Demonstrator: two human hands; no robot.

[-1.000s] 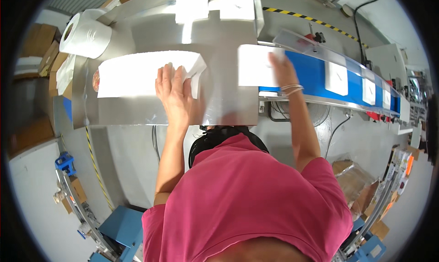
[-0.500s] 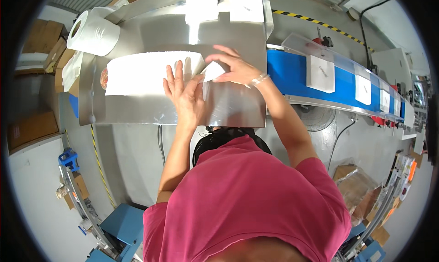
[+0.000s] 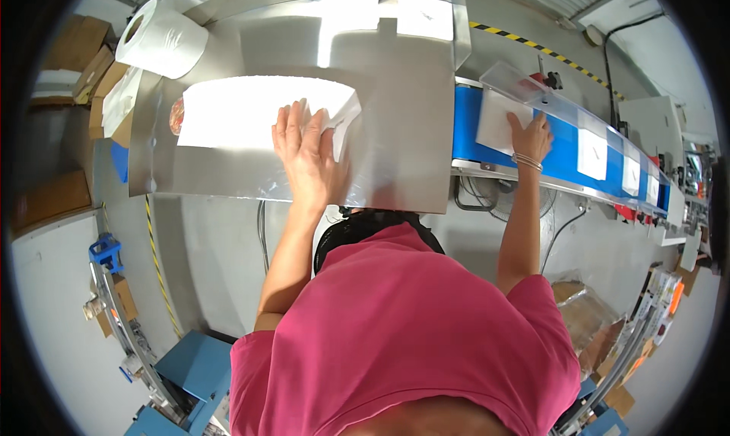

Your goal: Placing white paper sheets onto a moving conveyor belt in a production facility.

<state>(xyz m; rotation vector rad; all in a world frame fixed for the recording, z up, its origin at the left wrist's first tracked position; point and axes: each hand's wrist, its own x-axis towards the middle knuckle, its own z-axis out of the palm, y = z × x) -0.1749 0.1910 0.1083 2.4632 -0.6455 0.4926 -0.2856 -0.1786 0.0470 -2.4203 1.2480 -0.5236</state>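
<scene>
A long row of white paper pieces lies on the steel table, its right end loose and creased, with a red patterned round end at its left. My left hand rests flat over the right part of this paper, fingers stretched out and nearly side by side. Off to the right, my right hand is over the blue conveyor belt, its thumb at the right edge of a flat white square packet. Its thumb and fingers are apart, and I see nothing gripped between them.
Several more white packets lie along the belt, under a clear plastic guard. Two white squares are at the back of the steel table. A large white roll stands at the back left, near cardboard boxes.
My right hand has left the small white piece by the paper row and moved right onto the belt. A packet now lies at the belt's near end. My left hand stays on the paper.
</scene>
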